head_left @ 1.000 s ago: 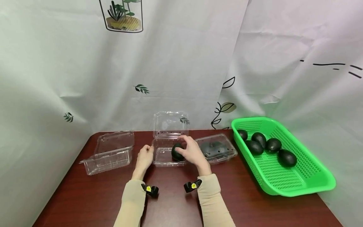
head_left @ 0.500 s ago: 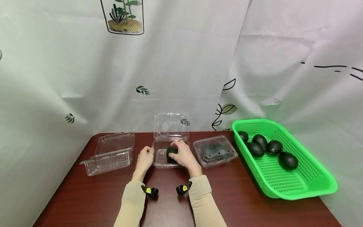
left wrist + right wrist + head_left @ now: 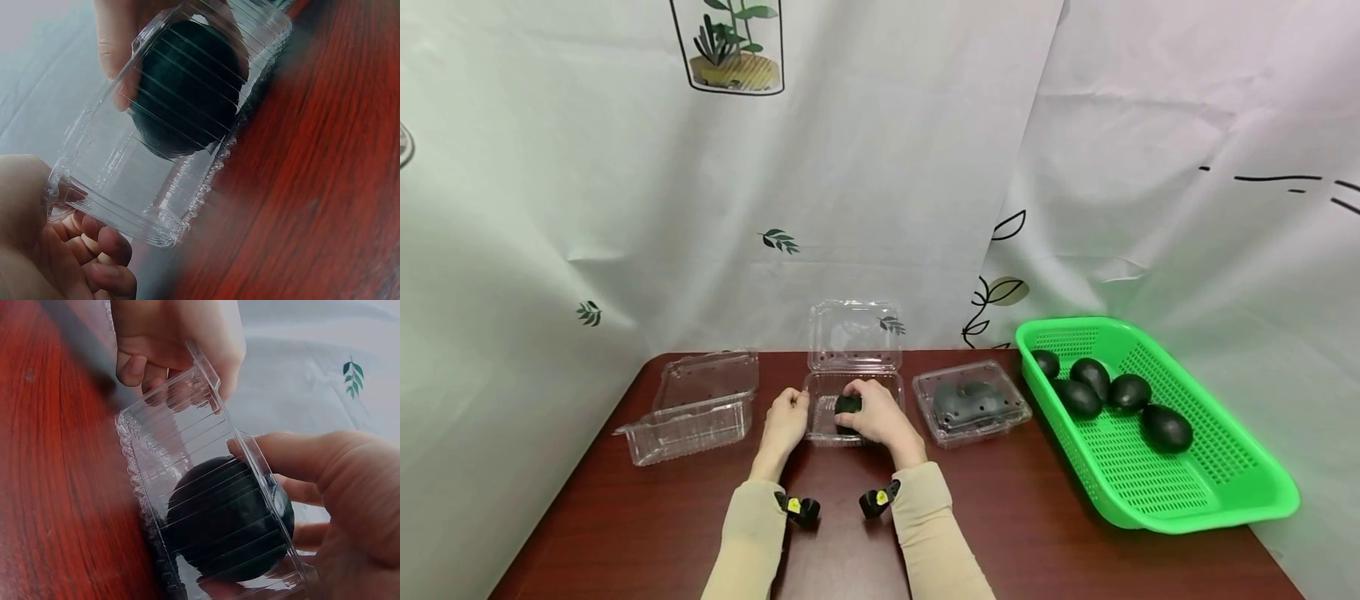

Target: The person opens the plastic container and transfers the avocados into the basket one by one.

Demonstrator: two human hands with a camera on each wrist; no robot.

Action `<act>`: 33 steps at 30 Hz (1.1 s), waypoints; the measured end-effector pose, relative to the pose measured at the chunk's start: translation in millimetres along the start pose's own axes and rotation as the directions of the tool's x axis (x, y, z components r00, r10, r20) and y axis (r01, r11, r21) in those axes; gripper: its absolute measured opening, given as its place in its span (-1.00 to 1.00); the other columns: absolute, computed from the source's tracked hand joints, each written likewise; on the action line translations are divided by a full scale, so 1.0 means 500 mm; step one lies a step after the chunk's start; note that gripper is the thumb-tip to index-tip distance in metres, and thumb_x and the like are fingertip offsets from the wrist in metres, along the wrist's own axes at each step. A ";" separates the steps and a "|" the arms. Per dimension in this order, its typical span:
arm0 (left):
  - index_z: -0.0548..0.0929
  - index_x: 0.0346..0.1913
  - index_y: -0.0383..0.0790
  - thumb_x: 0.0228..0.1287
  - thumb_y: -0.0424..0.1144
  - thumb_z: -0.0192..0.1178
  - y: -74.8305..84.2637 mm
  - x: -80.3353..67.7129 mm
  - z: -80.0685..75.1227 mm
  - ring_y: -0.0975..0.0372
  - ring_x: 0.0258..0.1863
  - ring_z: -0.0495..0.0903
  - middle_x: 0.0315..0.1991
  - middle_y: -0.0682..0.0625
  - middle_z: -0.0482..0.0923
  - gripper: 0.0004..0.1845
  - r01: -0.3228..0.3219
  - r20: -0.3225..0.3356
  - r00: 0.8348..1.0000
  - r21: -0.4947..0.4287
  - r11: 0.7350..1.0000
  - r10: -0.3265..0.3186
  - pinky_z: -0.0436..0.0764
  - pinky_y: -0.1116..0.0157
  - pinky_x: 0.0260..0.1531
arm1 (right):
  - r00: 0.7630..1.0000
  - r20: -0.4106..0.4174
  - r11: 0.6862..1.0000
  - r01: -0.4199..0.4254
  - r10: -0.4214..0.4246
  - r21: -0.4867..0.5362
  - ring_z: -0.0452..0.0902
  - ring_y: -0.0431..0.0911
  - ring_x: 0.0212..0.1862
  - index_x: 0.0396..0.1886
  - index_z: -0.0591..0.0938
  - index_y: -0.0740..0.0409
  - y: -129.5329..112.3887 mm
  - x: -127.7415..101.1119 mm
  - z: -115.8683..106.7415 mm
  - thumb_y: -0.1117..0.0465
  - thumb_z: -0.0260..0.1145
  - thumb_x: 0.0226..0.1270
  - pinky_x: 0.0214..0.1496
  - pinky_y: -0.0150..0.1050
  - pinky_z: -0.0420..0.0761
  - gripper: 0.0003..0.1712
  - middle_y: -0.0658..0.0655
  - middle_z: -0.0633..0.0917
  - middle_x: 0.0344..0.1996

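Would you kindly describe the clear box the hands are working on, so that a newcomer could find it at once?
On the dark red table, three clear plastic boxes sit in a row left of the green basket. The middle box is the one, between both hands. Only it has its lid standing upright, with the right hand gripping an avocado in its tray.

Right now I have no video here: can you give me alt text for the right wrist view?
The right hand holds a dark avocado down inside an open clear plastic clamshell box, its fingers curled round the fruit. The left hand grips the far end of the box. The box sits on a reddish-brown wooden table, with a white leaf-printed curtain behind.
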State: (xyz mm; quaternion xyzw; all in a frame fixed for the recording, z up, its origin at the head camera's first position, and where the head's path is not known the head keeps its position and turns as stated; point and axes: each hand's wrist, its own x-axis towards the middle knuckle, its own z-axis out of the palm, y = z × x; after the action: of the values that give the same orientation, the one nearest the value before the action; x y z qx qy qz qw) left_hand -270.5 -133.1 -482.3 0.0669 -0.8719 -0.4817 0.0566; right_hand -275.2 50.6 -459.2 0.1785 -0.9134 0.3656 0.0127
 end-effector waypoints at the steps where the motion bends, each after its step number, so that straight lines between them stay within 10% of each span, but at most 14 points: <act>1: 0.50 -0.27 -0.24 0.51 -0.09 -0.06 0.000 0.000 0.000 0.11 -0.48 0.40 -0.53 -0.01 0.36 -0.71 0.000 -0.002 1.000 0.002 1.000 0.000 0.33 0.20 -0.43 | 1.000 -0.003 1.000 0.006 -0.006 0.000 0.49 0.00 -0.08 -0.03 0.61 0.09 0.000 0.000 -0.001 0.08 0.50 0.11 -0.02 -0.13 0.49 -0.56 0.14 0.58 -0.10; 21: 0.48 -0.30 -0.22 0.51 -0.09 -0.07 -0.002 -0.003 0.001 0.13 -0.53 0.35 -0.55 0.01 0.32 -0.71 -0.012 -0.006 1.000 -0.022 1.000 0.011 0.31 0.21 -0.46 | 0.988 -0.131 0.968 0.109 -0.081 0.226 0.53 0.00 0.05 0.07 0.61 0.05 -0.024 -0.020 -0.075 0.07 0.47 0.17 0.04 -0.06 0.51 -0.53 0.09 0.57 0.09; 33: 0.49 -0.31 -0.20 0.49 -0.09 -0.06 -0.002 -0.002 0.001 0.10 -0.50 0.39 -0.56 0.01 0.33 -0.72 -0.009 -0.018 1.000 -0.021 1.000 0.009 0.34 0.19 -0.43 | 0.973 -0.212 0.978 0.128 -0.092 0.163 0.57 0.02 -0.06 0.06 0.61 0.07 -0.027 -0.040 -0.189 0.12 0.51 0.10 0.01 -0.04 0.52 -0.50 0.15 0.57 0.04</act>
State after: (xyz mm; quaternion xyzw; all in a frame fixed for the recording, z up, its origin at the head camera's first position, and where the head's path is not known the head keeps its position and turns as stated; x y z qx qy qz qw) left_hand -269.3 -133.1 -483.4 0.0666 -0.8665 -0.4901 0.0675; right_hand -262.0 111.4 -384.1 0.1909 -0.8603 0.4596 0.1108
